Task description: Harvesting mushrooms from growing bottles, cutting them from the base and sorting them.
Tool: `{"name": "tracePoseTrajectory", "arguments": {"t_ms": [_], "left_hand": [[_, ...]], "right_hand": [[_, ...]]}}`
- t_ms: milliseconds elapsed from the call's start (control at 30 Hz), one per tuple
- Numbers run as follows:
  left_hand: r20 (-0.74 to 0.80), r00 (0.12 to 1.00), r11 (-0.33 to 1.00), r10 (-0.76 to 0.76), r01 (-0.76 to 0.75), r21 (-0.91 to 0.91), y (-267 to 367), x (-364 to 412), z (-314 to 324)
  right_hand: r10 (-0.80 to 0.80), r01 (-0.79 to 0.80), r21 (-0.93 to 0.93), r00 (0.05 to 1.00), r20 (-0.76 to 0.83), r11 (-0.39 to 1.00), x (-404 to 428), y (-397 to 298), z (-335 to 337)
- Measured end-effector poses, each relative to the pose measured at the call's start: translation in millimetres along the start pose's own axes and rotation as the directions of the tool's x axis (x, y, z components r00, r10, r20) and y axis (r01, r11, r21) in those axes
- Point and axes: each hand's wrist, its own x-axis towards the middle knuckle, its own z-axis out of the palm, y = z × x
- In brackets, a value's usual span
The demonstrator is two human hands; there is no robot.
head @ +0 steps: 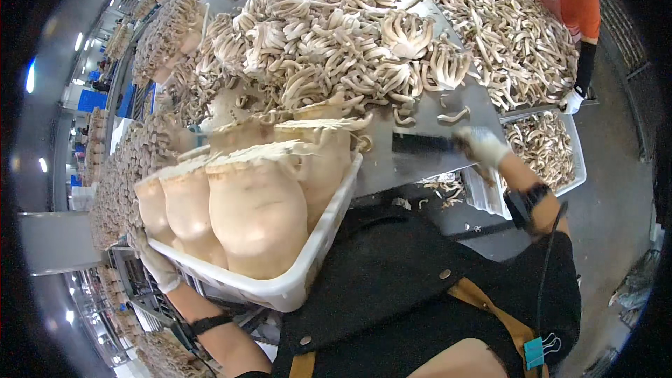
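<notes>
My left hand, in a white glove, is at the outer left side of a white plastic basket; its fingers are partly hidden behind the rim. The basket holds several large rounded cultivation bottles or bags with pale flat-cut tops. In my gloved right hand is a dark, wide-bladed knife, blurred, over the metal table. A few loose mushroom stems lie just beyond the blade. Behind the basket rises a big heap of mushroom clusters.
A co-worker in orange stands at the far right beside another mushroom pile. A white crate of mushrooms sits below the table's right edge. Racks of mushrooms line the left. Scraps lie beneath the table edge.
</notes>
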Motion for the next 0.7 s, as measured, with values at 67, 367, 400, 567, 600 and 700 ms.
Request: {"name": "tracePoseTrajectory", "arguments": {"t_ms": [67,367,400,567,600,700], "left_hand": [[-0.033,0.993,0.977,-0.116,0.108,-0.184,-23,-12,-17],[-0.029,0.919,0.854,-0.394,0.354,-0.381,-56,-80,-51],[-0.07,0.901,0.827,-0.428,0.359,-0.432,-57,-79,-45],[-0.241,0.953,0.92,-0.181,0.251,0.3,-118,-88,-65],[-0.263,0.941,0.965,-0.214,0.245,0.09,-149,-94,-67],[-0.372,0.924,0.94,-0.086,0.2,0.278,-173,-115,0]], "right_hand": [[0.045,-0.048,-0.15,0.999,-0.024,0.988,45,15,-13],[-0.271,0.284,-0.345,0.959,0.087,0.895,-10,-45,-10],[-0.196,0.26,-0.371,0.96,0.202,0.892,-15,-46,-5],[-0.179,0.24,-0.385,0.966,0.187,0.891,9,-36,27],[-0.029,0.096,-0.412,0.986,0.166,0.906,27,-41,35],[0.283,-0.202,-0.496,0.955,0.092,0.844,53,-47,61]]}}
